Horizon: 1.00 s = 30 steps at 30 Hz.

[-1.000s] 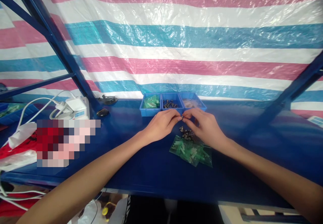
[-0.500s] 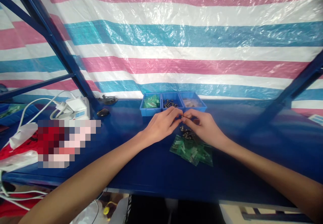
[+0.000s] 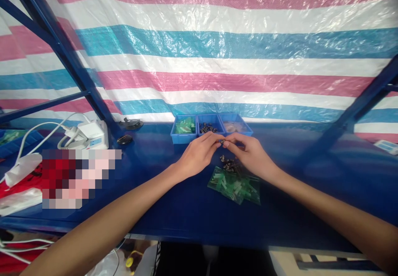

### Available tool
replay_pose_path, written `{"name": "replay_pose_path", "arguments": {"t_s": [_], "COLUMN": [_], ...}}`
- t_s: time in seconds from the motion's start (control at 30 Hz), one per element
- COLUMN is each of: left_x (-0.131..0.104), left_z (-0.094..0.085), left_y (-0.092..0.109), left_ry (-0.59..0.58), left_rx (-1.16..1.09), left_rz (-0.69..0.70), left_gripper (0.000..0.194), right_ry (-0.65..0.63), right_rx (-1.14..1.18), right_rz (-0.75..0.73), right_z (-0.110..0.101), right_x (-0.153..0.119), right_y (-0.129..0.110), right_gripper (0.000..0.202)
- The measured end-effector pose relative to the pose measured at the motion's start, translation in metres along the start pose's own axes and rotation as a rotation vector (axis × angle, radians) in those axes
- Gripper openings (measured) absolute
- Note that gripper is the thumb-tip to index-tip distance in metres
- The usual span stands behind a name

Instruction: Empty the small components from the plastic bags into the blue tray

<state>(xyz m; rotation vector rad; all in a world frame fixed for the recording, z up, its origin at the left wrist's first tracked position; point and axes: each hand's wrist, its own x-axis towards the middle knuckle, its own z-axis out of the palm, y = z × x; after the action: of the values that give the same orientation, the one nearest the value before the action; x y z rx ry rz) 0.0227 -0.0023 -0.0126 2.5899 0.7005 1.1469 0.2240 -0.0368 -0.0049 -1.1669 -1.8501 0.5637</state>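
Both the left hand [image 3: 196, 153] and the right hand [image 3: 254, 155] pinched one small part [image 3: 222, 141] between their fingertips, near the blue bins [image 3: 184, 139], which spanned ten to one o'clock from it. The dark pieces [image 3: 229, 164] and green bags [image 3: 234, 186] lay toward five. The blue table [image 3: 186, 209] was open at three and seven, its near edge well off at six. Fingers hid much of the part; pixel blocks masked items toward nine.

Striped pink, white and blue plastic sheeting [image 3: 217, 43], glossy glare, blue metal frame [image 3: 73, 68], blue tabletop [image 3: 174, 209].
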Motion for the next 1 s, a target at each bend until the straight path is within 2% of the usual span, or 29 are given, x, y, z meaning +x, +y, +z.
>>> {"name": "replay_pose_path", "arguments": {"t_s": [0.13, 0.43, 0.57, 0.73, 0.9, 1.0], "left_x": [0.0008, 0.0029, 0.0029, 0.0004, -0.0008, -0.0005], "left_z": [-0.0004, 0.0000, 0.0000, 0.0042, 0.0050, 0.0035], "left_y": [-0.0004, 0.0033, 0.0024, -0.0026, -0.0018, -0.0004], "left_ry": [0.047, 0.094, 0.112, 0.081, 0.074, 0.087], "left_rx": [-0.023, -0.117, -0.084, -0.013, 0.060, 0.095], "left_rz": [0.015, -0.100, -0.072, 0.021, -0.016, -0.053], "left_gripper": [0.024, 0.016, 0.019, 0.024, 0.021, 0.021], "right_ry": [-0.021, -0.030, -0.026, 0.004, 0.058, 0.053], "right_rx": [0.007, -0.046, -0.100, -0.135, -0.186, -0.116], "right_rz": [-0.009, -0.063, -0.090, -0.124, -0.123, -0.070], "right_z": [0.0008, 0.0020, 0.0016, 0.0005, -0.0011, -0.0015], "right_x": [-0.0005, -0.0023, -0.0030, -0.0037, -0.0034, -0.0025], "right_y": [0.0011, -0.0003, -0.0047, -0.0065, -0.0066, -0.0045], "right_gripper": [0.025, 0.023, 0.023, 0.022, 0.023, 0.026]}}
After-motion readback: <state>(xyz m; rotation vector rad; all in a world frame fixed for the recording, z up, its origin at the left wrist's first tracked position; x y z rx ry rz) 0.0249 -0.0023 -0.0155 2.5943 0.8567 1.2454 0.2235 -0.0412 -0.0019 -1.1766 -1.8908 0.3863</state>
